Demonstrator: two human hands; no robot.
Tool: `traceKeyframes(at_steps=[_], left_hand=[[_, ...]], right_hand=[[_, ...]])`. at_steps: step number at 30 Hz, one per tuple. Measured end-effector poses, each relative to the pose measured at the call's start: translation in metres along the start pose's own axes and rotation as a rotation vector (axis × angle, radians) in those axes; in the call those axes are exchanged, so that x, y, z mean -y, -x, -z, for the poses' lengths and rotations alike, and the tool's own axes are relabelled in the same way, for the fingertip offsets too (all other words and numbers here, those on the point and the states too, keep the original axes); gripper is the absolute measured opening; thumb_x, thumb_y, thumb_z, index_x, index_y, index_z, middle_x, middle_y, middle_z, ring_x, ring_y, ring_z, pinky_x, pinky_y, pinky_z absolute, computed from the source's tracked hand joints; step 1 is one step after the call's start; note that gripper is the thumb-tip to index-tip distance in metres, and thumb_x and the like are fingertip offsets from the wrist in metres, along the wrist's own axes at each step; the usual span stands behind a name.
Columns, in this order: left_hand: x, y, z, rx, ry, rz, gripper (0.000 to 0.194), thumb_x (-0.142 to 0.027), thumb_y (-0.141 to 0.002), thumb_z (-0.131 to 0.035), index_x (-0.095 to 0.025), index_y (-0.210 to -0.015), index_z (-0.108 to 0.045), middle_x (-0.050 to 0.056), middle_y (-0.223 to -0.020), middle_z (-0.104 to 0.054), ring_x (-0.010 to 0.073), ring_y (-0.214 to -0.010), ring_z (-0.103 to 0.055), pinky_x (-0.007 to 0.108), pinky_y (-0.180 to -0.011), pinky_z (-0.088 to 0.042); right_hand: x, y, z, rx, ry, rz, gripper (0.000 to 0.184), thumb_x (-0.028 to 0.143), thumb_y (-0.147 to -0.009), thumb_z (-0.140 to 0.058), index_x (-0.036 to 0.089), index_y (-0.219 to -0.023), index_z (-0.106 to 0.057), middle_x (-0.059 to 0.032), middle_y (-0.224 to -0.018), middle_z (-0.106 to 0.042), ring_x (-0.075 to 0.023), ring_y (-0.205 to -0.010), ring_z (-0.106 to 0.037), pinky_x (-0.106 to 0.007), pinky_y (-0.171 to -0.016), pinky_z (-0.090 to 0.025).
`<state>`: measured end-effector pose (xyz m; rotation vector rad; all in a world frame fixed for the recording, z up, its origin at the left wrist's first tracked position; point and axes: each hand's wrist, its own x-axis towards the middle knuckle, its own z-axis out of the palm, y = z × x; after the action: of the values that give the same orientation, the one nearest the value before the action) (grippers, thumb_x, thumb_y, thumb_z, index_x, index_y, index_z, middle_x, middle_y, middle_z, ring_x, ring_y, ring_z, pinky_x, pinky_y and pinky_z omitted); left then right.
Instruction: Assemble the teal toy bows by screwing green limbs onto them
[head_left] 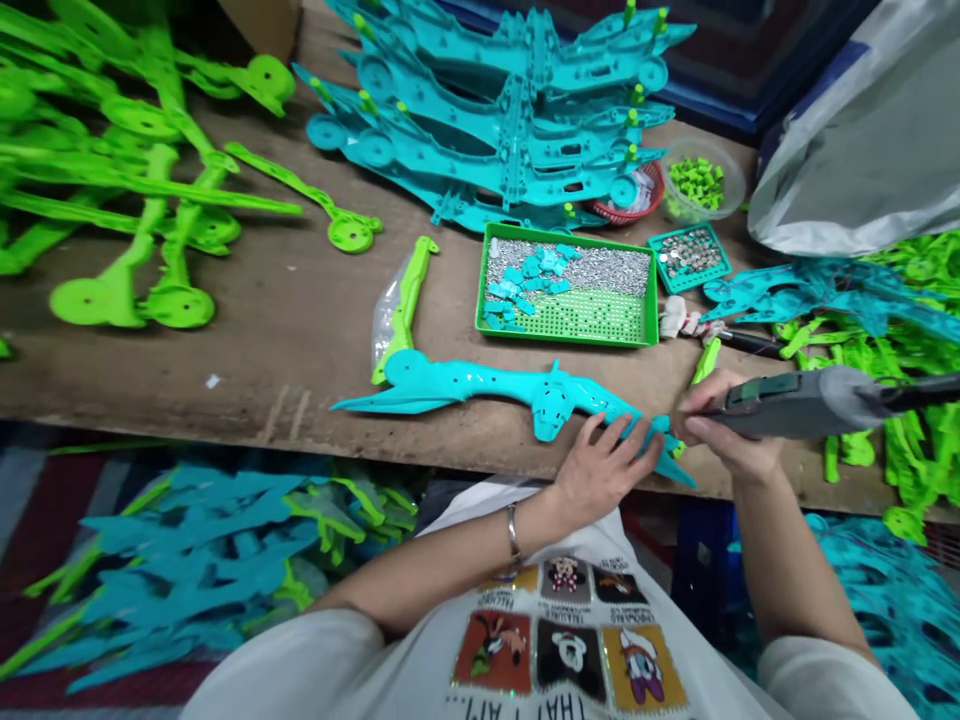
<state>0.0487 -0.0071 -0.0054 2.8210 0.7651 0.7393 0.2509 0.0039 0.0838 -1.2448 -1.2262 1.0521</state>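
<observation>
A long teal plastic toy part (480,388) lies along the front edge of the wooden workbench (285,330). My left hand (604,470) presses down on its right end, fingers spread over it. My right hand (724,425) is closed round a grey electric screwdriver (795,402), whose tip meets the teal part just beside my left fingers. A cable runs from the tool off to the right.
A green tray (567,322) with small screws and teal bits sits behind the part, with a small teal screw tray (688,257) beside it. Stacked teal parts (510,130) lie at the back, green parts (127,190) at left and right. More parts lie on the floor.
</observation>
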Motion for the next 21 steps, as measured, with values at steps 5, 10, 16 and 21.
traceKeyframes(at_steps=[5, 10, 16, 21], left_hand=[[0.001, -0.002, 0.004, 0.013, 0.089, 0.019, 0.044, -0.019, -0.102, -0.05, -0.025, -0.145, -0.056, 0.007, -0.153, -0.055, 0.0264, -0.136, -0.051, 0.049, -0.114, -0.039], [0.027, 0.012, 0.035, -0.078, 0.204, 0.102, 0.051, -0.022, -0.098, -0.058, -0.018, -0.148, -0.051, 0.013, -0.149, -0.057, 0.0268, -0.143, -0.047, 0.047, -0.12, -0.036], [0.081, 0.051, 0.072, -0.104, 0.055, 0.431, 0.085, -0.047, -0.09, -0.071, -0.015, -0.16, -0.034, 0.019, -0.154, -0.051, 0.0377, -0.152, -0.035, 0.057, -0.125, -0.023], [0.089, 0.06, 0.067, -0.01, 0.005, 0.458, 0.091, -0.061, -0.09, -0.065, -0.017, -0.162, -0.03, 0.018, -0.161, -0.044, 0.0388, -0.153, -0.032, 0.058, -0.127, -0.01]], right_hand=[[0.012, -0.048, -0.024, -0.192, -0.104, 0.324, 0.014, 0.035, -0.081, -0.075, 0.026, -0.09, -0.07, 0.0034, -0.056, -0.057, -0.0169, -0.048, -0.055, -0.035, -0.052, -0.051], [-0.013, -0.101, -0.058, -0.342, -0.084, 0.356, 0.029, 0.042, -0.085, -0.072, 0.023, -0.067, -0.059, 0.0029, -0.058, -0.055, -0.0147, -0.054, -0.058, -0.033, -0.06, -0.053], [-0.043, -0.13, -0.068, -0.393, -0.082, 0.316, 0.029, 0.045, -0.082, -0.074, 0.026, -0.099, -0.062, 0.0084, -0.055, -0.054, -0.0149, -0.049, -0.057, -0.033, -0.058, -0.052], [-0.048, -0.134, -0.068, -0.381, -0.09, 0.287, 0.027, 0.043, -0.083, -0.074, 0.025, -0.099, -0.062, 0.0085, -0.055, -0.054, -0.0144, -0.051, -0.057, -0.032, -0.06, -0.052]])
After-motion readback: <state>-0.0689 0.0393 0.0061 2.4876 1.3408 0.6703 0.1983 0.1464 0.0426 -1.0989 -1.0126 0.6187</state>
